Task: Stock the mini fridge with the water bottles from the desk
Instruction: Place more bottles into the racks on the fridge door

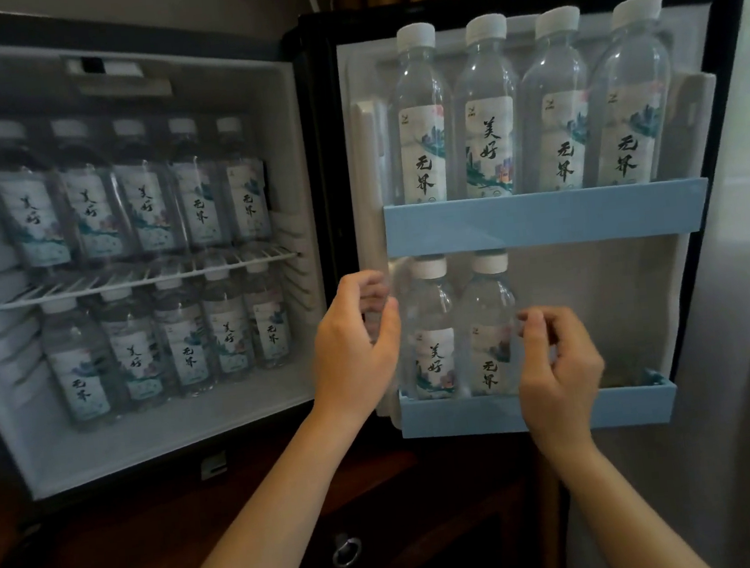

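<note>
Left hand (354, 346) and right hand (558, 371) hover empty, fingers loosely curled, flanking two water bottles (430, 324) standing in the lower door shelf (631, 402). Mini fridge (172, 444) racks and upper door shelf (542, 220) are packed with more.

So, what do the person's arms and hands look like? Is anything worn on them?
The left forearm and the right forearm are bare as far as the picture reaches; no sleeve comes into view. The left hand and the right hand wear no gloves. No watch, bracelet or ring shows on the wrists or on the visible fingers.
</note>
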A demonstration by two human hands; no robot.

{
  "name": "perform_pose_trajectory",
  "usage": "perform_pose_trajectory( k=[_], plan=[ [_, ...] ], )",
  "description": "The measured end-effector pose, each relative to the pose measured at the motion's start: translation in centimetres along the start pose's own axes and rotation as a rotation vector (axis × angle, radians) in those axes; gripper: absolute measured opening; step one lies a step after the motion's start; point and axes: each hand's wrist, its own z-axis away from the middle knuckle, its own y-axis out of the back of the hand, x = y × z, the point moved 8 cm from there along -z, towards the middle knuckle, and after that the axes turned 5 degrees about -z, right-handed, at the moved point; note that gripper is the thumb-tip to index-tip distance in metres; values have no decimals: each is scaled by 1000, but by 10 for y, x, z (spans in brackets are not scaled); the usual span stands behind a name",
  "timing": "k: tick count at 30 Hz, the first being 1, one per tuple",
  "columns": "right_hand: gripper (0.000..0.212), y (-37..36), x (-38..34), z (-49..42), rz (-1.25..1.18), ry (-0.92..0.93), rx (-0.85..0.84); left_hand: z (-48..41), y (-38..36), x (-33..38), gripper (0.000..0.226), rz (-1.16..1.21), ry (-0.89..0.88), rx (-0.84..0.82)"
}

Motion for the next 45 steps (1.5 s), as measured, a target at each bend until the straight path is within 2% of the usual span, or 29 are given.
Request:
perform_pose_trajectory(
  k=[3,6,16,21,25,27,29,32,35,38,42,45],
  plan=[
    [25,-33,-33,11,63,191,-51,1,19,-10,16,-15,14,19],
    [25,-77,-58,24,37,271,-152,4,47,-26,14,-72,31,62],
    [26,-258,-122,102,-193,292,-570,37,201,-118,12,-342,254,257],
    [28,-343,-179,162,-347,276,-777,71,302,-166,17,-495,369,388],
    [29,-408,-230,216,-438,255,-1009,96,373,-209,18,-625,481,435],
    [24,-446,-248,243,-361,259,-1144,105,406,-238,17,-679,553,462],
    [22,-489,-250,269,-180,180,-1289,112,435,-270,16,-704,656,491],
    [42,-550,-229,300,148,-33,-1452,112,466,-319,14,-713,815,508],
    [61,-596,-200,309,299,-273,-1426,110,478,-356,16,-687,900,513],
    [61,-628,-176,311,294,-470,-1345,107,481,-368,19,-731,855,466],
    [59,-652,-156,322,400,-514,-1298,100,479,-364,20,-771,744,406],
    [53,-655,-150,325,483,-465,-1270,99,474,-364,20,-774,727,367]
  ],
)
